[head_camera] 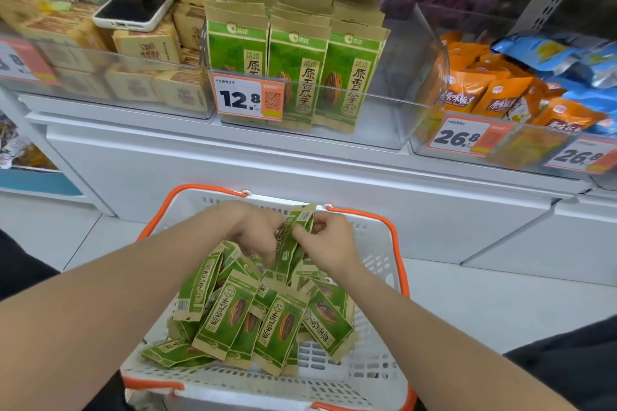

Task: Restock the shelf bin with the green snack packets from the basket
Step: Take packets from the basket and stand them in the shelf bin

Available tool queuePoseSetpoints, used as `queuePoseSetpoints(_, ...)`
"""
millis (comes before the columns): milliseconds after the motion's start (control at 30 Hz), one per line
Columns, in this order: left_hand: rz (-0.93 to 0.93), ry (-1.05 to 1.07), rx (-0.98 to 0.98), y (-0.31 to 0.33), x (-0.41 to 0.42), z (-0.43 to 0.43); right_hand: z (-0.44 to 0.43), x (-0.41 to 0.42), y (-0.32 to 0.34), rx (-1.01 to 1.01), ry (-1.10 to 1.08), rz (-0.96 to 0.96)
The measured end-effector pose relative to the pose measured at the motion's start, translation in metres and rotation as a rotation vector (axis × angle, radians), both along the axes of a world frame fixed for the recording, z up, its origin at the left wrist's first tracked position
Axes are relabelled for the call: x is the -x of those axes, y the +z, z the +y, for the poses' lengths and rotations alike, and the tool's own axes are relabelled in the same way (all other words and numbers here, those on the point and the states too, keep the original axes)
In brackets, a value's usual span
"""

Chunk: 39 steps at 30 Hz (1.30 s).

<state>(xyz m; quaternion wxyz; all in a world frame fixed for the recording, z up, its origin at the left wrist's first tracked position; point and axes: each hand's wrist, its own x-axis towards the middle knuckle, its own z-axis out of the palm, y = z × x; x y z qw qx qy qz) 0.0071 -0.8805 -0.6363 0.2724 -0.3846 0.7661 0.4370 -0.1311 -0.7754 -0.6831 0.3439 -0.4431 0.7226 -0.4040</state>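
Packets (289,255) gripped over basket (395,243).
Left hand (258,232) and right hand (329,243) both pinch the upright bunch; bin (410,70) beyond the hands.

The basket (387,237) sits before the shelf (200,150), lower than the shelf bin (404,117). Loose snack packets (233,314) lie heaped inside it. Over its far side, the left grip (255,227) and right grip (329,243) pinch a few held packets (295,230) upright between them. In the bin, 3 rows of stocked packets (297,77) stand toward its left, with a price tag (248,98) on its front. To its left, a phone (135,5) lies on boxes (147,43). To its right are pouches (484,93).
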Motion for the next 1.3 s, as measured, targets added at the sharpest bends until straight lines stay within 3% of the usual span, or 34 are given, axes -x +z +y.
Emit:
queuePoseSetpoints(100,0.225,0.187,-0.211,0.003,-0.002,0.004,0.006,-0.002,0.011,0.061,0.014,-0.072)
queuePoseSetpoints(233,0.440,0.313,-0.227,0.010,-0.004,0.004,0.010,-0.002,0.031,0.125,-0.055,-0.310)
queuePoseSetpoints(367,0.648,0.515,-0.353,0.024,-0.002,0.003,0.006,0.014,0.042,0.186,-0.205,-0.219)
queuePoseSetpoints(467,0.732,0.569,-0.330,0.037,0.005,0.008,0.004,0.023,0.049,0.189,-0.277,-0.194)
queuePoseSetpoints(600,0.836,0.551,-0.284,0.045,0.008,0.012,0.006,0.028,0.065,0.202,-0.174,-0.265)
queuePoseSetpoints(767,0.795,0.629,-0.032,0.058,0.006,0.012,0.005,0.025,0.078,0.330,-0.294,-0.322)
queuePoseSetpoints(867,0.928,0.861,0.037,0.064,0.007,0.008,0.004,0.028,0.088,0.348,-0.397,-0.371)
queuePoseSetpoints(933,1.070,0.987,0.030,0.070,0.009,0.006,0.003,0.031,0.091,0.359,-0.413,-0.235)
queuePoseSetpoints(1033,1.122,0.951,0.099,0.081,0.011,0.005,0.004,0.032,0.091,0.451,-0.366,0.315)
queuePoseSetpoints(1100,1.135,0.911,0.145,0.088,0.014,0.004,0.004,0.030,0.093,0.473,-0.331,0.564)
queuePoseSetpoints(1300,1.254,0.811,0.146,0.109,0.021,0.003,-0.001,0.032,0.117,0.540,-0.282,0.775)
